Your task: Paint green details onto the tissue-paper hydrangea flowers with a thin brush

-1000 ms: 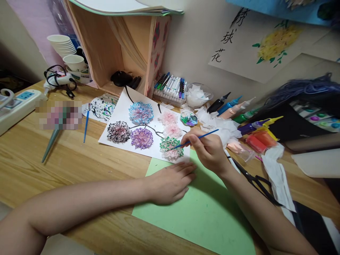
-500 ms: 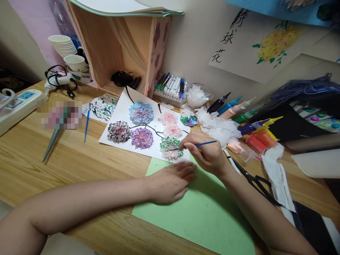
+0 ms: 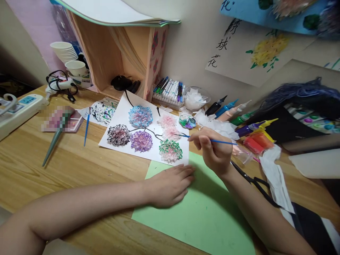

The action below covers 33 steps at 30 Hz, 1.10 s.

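A thin blue paintbrush [image 3: 223, 142] is pinched in my right hand [image 3: 216, 150], its tip over the lower pink paper flower. White paper [image 3: 143, 156] lies under several ruffled flowers: blue [image 3: 140, 115], black [image 3: 118, 135], purple [image 3: 141, 141], pink [image 3: 171, 131] and one partly edged in green [image 3: 170, 150]. Black painted lines run between them. My left hand [image 3: 170, 186] rests flat, fingers stretched out, on the green sheet [image 3: 207, 219] by the white paper's lower edge. A small paint palette [image 3: 187, 121] with green and purple smears sits at the paper's right edge.
Paint bottles [image 3: 225, 108], torn white tissue [image 3: 217, 125] and black scissors [image 3: 256, 182] lie on the right. Behind stand a marker box [image 3: 168, 92] and an open pink box [image 3: 106, 56]. Leftward are another blue brush [image 3: 87, 127], a green-handled brush [image 3: 54, 143] and a power strip [image 3: 21, 109].
My right hand has drawn the brush right and slightly upward, off the green-edged flower towards the lower pink one. The view has tilted a little; my left hand stays put.
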Motion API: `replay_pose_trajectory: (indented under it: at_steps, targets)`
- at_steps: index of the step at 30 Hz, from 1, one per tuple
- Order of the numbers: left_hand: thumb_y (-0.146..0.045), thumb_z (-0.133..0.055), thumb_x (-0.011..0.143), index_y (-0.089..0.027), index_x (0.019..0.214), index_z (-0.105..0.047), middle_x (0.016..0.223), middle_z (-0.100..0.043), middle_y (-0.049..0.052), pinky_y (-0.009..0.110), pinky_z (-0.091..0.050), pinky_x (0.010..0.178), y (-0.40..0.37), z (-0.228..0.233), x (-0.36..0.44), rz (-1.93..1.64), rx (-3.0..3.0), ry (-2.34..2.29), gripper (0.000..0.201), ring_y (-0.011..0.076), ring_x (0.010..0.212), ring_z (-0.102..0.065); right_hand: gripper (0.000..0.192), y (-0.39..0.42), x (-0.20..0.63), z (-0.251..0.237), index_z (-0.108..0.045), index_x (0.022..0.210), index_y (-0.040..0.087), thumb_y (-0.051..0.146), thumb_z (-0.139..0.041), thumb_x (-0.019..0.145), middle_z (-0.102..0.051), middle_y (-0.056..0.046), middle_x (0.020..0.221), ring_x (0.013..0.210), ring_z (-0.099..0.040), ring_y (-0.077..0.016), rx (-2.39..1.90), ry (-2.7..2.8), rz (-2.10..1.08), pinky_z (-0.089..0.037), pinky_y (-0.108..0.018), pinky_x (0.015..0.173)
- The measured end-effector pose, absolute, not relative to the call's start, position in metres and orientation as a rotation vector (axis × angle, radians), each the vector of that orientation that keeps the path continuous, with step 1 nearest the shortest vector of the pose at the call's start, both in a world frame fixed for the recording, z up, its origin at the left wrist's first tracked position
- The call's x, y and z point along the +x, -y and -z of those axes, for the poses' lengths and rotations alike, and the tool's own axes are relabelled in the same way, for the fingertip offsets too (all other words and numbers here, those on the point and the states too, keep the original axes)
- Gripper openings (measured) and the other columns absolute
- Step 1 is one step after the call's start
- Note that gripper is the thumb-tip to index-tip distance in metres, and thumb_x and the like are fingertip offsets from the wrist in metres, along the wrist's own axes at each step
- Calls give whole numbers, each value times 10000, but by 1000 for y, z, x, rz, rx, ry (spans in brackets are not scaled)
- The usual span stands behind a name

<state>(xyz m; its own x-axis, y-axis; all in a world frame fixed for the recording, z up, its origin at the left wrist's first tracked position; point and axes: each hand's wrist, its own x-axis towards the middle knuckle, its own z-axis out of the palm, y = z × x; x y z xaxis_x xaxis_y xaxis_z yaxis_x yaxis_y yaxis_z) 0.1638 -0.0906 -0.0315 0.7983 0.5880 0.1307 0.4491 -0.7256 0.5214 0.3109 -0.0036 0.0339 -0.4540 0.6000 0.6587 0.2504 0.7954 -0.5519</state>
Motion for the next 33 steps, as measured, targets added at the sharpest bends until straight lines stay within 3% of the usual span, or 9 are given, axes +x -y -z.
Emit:
replay_pose_trajectory:
  at_steps: [9,25,33]
  targets:
    - [-256,-356,950,-83,1371,-386,1497,-322,165,385,-221,1158,93,32,160,-418,2493,-780,456,243,1402,-251,378,-48,330,-10,-579,739,187,397,-363,966,-489,11,612,592,-494,-128,-1075,1872,-365,-376,-267,620]
    - [-262,-327,964,-123,1407,-338,1521,-281,138,409,-217,1164,92,25,158,-358,2444,-808,465,239,1410,-228,495,-67,334,7,-610,715,158,557,-388,904,-569,-16,614,594,-550,-144,-1101,1660,-716,-429,-271,599]
    - [-256,-329,963,-111,1401,-348,1514,-298,138,386,-210,1166,93,24,159,-357,2477,-812,462,234,1406,-242,489,-70,337,7,-612,710,157,550,-397,905,-569,-14,609,595,-554,-140,-1096,1648,-661,-425,-271,588]
